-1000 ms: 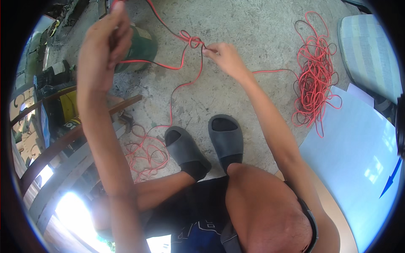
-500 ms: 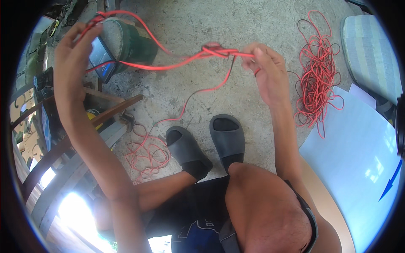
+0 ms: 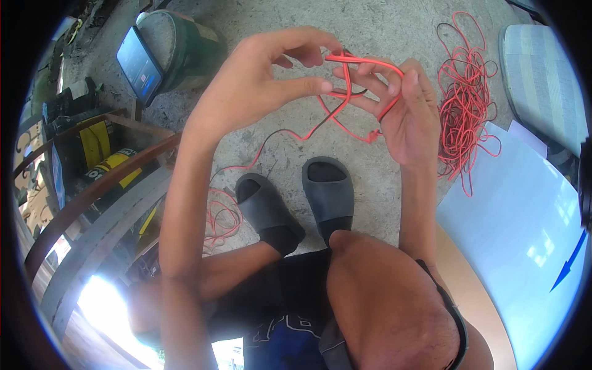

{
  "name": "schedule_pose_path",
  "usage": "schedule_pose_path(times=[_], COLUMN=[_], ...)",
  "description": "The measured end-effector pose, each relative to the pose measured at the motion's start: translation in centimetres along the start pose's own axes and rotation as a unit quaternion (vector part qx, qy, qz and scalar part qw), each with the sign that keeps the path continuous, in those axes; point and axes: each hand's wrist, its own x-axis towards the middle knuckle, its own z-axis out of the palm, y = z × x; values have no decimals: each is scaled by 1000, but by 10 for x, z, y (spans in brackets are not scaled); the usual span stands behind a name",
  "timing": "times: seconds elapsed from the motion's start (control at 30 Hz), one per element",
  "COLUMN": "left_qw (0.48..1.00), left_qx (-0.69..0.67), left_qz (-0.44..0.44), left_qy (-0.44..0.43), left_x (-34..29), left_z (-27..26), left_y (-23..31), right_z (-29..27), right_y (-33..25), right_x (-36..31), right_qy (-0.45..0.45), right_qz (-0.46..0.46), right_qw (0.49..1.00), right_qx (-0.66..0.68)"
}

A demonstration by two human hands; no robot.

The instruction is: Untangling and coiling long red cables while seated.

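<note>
A red-and-black twin wire (image 3: 336, 111) hangs in loose, crossing loops between my hands, above the floor. My right hand (image 3: 410, 117) grips it, thumb pressing a bend of the wire against the fingers, with a loop crossing the palm. My left hand (image 3: 259, 80) reaches in from the left, thumb and fingers apart. Its fingertips are at the edge of the loops; whether they touch is hard to make out. A small knotted bit of wire dangles beside my right palm. One strand runs down to a loose tangle (image 3: 222, 216) left of my feet.
A larger heap of the same wire (image 3: 465, 111) lies at the right. Beyond it are a striped cushion (image 3: 546, 80) and a pale blue sheet (image 3: 512, 216). At the upper left, a phone (image 3: 140, 65) leans on a green bucket (image 3: 194, 52). A wooden frame (image 3: 105, 185) stands at the left.
My left hand has come from the far upper left to beside my right hand. The wire, stretched between them before, is now gathered in loops at my right hand.
</note>
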Motion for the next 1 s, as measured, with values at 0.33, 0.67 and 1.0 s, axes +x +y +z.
schedule_pose_path(times=[0.33,0.67,1.0], left_qw=[987,989,963], left_qx=[-137,-126,-247], left_qz=[-20,-34,21], left_qy=[82,72,108], left_x=[-3,-8,-6], left_z=[9,-9,5], left_y=[-20,-8,-24], right_z=[6,-1,-4], right_y=[-15,-18,-6], right_x=[0,9,11], right_qy=[39,173,208], right_qz=[42,4,-9], right_qw=[978,876,875], right_qx=[-200,-450,-437])
